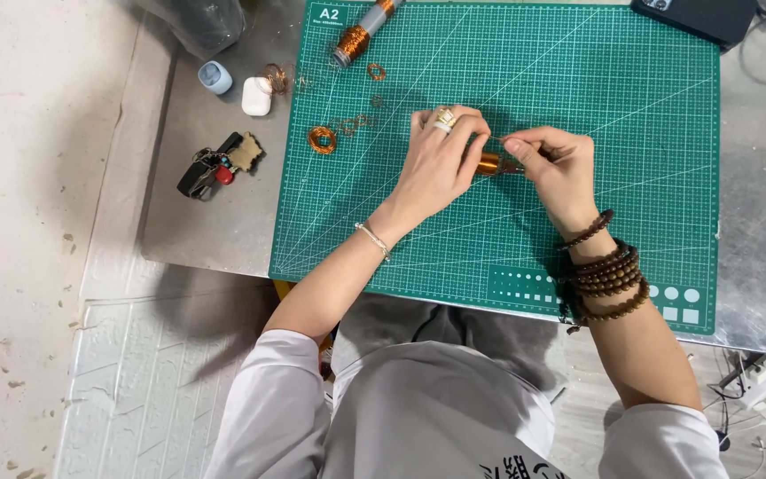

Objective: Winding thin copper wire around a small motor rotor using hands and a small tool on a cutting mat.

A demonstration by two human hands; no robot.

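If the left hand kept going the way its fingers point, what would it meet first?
The left hand points up and right across the green cutting mat. Beyond the copper coil it pinches, only bare mat seems to lie ahead, though depth is uncertain.

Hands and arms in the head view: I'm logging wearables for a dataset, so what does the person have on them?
The left hand wears a chunky gold-and-white ring, with a thin silvery bracelet on that wrist. The right hand is bare; its wrist carries several loops of dark brown wooden beads. Both forearms are bare, with pale lilac sleeves pushed up.
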